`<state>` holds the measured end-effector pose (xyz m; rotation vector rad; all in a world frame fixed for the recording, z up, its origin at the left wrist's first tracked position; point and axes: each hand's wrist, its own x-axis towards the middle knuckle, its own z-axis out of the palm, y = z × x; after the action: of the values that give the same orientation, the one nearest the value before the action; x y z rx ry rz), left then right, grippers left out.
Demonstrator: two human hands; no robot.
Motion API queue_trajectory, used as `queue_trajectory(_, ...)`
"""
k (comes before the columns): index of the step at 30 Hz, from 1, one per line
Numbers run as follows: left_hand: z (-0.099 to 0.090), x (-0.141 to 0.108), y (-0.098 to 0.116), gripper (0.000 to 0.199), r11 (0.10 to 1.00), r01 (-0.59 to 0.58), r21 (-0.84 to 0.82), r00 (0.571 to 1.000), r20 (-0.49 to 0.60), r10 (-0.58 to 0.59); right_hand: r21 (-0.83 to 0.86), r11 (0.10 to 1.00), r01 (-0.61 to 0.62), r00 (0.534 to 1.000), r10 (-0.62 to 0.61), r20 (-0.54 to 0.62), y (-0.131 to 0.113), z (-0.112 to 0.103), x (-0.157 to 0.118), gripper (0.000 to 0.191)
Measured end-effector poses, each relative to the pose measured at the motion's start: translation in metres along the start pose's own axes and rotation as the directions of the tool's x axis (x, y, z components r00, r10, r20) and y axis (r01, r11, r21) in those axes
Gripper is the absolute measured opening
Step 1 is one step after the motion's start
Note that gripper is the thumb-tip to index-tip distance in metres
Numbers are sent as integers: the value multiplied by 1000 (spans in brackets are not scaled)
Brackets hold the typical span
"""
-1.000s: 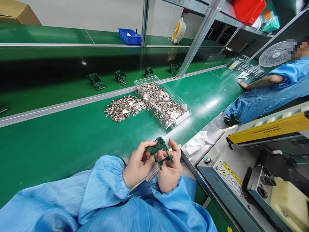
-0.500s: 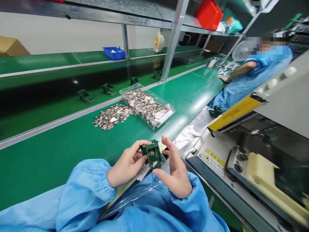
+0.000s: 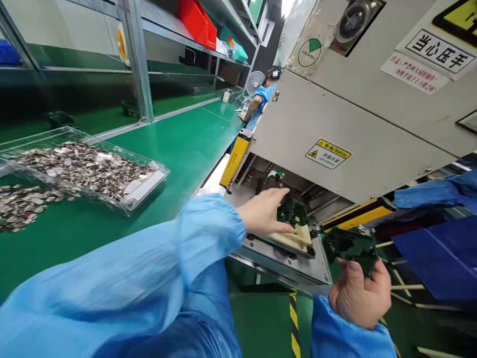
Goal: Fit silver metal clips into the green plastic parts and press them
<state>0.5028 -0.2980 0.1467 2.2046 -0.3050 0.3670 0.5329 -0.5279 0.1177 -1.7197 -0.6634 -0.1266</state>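
The pale grey, box-shaped machine housing (image 3: 298,119) carries a rectangular sticker (image 3: 328,154) in white with a yellow band and black lettering. Below the housing sit a cream, flat-topped block (image 3: 298,240) and a dark green, angular part (image 3: 295,211); below its right end, a second angular part (image 3: 352,246) shows dark green too. Left of the housing, the flat worktop (image 3: 186,134) is glossy green, and the clear, rectangular plastic tray (image 3: 149,188) holds silvery metal pieces (image 3: 93,166). Beneath the housing, floor tape (image 3: 294,323) alternates yellow and black diagonal stripes.
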Motion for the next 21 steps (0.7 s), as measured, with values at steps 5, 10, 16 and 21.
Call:
queue_trajectory(5,8,22,0,95,969,115,-219,990,-49,-129,-118,993,22,987,-40,-153,18,-20,31,70)
queue_trajectory(10,-56,-69,-6,76,928,214,-306,960,-111,-258,-265,964,31,999,-38,-21,35,-6,62,65)
queue_trajectory(16,-93,-176,-30,49,852,507,-132,861,125,-493,-448,890,86,989,-23,145,40,7,75,73)
queue_trajectory(21,-63,-182,-66,58,831,506,-231,862,166,-478,-742,637,209,942,-335,-23,47,-28,23,62)
